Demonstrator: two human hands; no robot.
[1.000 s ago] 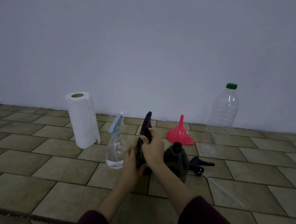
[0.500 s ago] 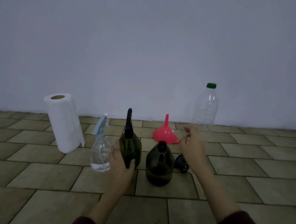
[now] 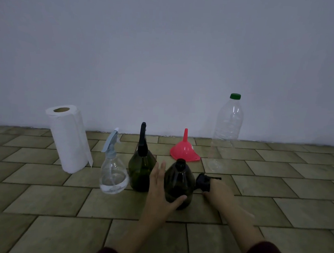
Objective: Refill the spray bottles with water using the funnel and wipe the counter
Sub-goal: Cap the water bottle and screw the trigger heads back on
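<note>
Paper towel roll (image 3: 69, 139) stands upright, leftmost, well left of the open dark bottle (image 3: 179, 182), leaning look from the wide lens. Clear spray bottle (image 3: 113, 169) with pale blue trigger head comes next, a little water in its base, two places left of the open dark bottle. Green spray bottle (image 3: 141, 166) with black trigger head on, upright, just left of the open dark bottle. Left hand (image 3: 159, 192) sits between the green bottle and the open dark bottle, fingers straight up along its left side, thumb reaching across its lower front; palm looks to be touching it, not wrapped round. Open dark bottle is upright on the tiled counter (image 3: 40, 198), neck uncapped. Red funnel (image 3: 185, 149) sits wide mouth down, spout up, behind and slightly right of the open dark bottle. Black trigger head (image 3: 204, 181) lies just right of the open dark bottle, right hand (image 3: 218, 192) curled on it from the near side, fingers partly hidden. Clear water bottle (image 3: 227, 133) with green cap stands far right and behind, near the wall (image 3: 167, 48). Hands are apart, one each side of the open dark bottle.
</note>
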